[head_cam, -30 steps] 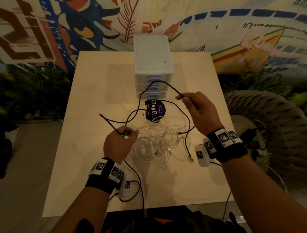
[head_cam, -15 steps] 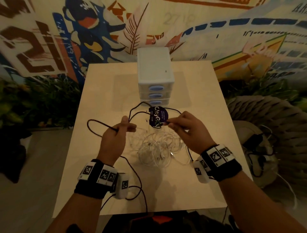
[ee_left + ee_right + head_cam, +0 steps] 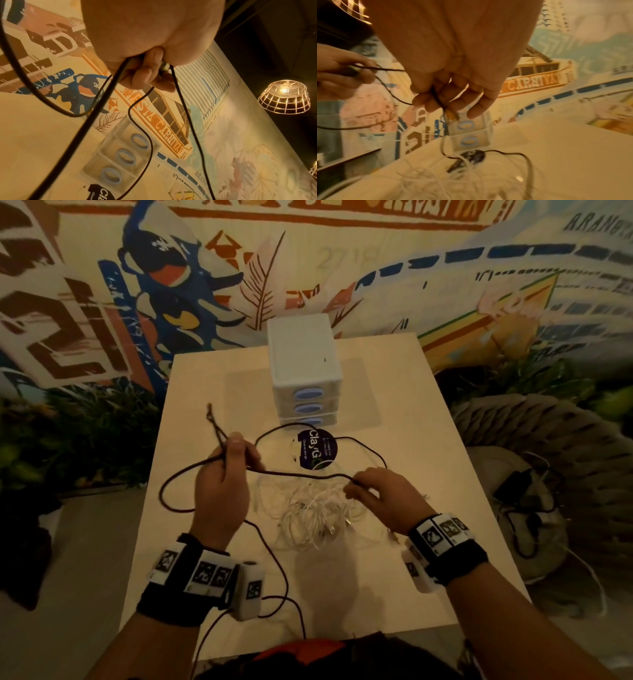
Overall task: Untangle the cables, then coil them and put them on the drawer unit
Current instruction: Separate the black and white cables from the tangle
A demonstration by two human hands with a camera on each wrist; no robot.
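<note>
Black cable: 1 thin black cable (image 3: 301,474) held above the middle of the pale wooden table (image 3: 462,474), stretched between both hands, with 1 loop hanging out to the left and another arching far toward the drawers.
White cables: 1 tangled heap of thin white cables (image 3: 318,513) lying on the table, near side of the black span; the number of strands cannot be told.
Left hand: 1 left hand (image 3: 222,484), fingers curled round gathered strands of the black cable.
Right hand: 1 right hand (image 3: 383,494), fingertips pinching the black cable.
Change: 0.5 s ago the hands were close together; now they are wider apart, the cable drawn straighter and the left loop larger.
Drawer unit: 1 white plastic 3-drawer unit (image 3: 301,350) with blue oval handles at the far middle, drawers closed, contents hidden.
Sticker: 1 round dark purple sticker (image 3: 317,453) just in front of the unit.
</note>
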